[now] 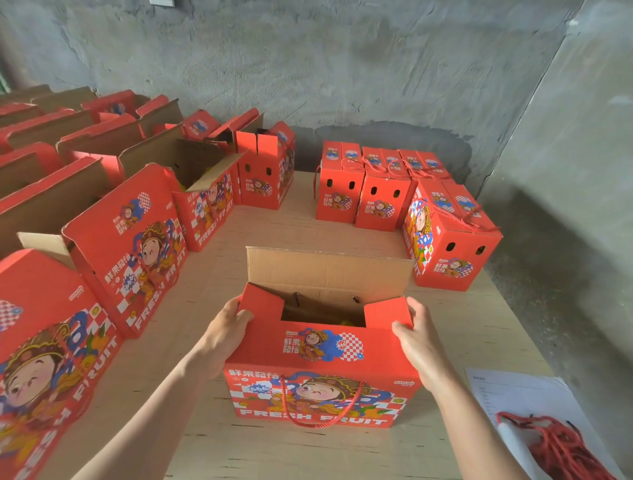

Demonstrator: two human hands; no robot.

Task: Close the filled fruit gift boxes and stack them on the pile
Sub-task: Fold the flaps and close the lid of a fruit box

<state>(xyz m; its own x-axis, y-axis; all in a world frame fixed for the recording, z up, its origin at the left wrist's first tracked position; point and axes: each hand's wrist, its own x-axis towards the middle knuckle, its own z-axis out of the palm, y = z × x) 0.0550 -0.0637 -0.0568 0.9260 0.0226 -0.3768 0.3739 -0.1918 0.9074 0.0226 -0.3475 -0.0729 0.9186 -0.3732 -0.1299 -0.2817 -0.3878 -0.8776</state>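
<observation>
Box contents and far fingers hidden; crops at all four edges.

Inside of the open gift box is mostly blocked by its near flap and in shadow; one yellow sliver shows, fruit type can't be told. Left hand and right hand pinch the side flaps with thumbs in front, fingertips partly unseen behind the card; both forearms are cut by the bottom edge. Nearest left box is blurred and cropped left and bottom. Row of open boxes runs off the left edge, contents not visible. Closed boxes: rear ones are partly hidden by front ones. Paper sheet has print too small to read. Red cord bundle is cropped at the bottom. White object is cut by the top edge, unidentifiable.
</observation>
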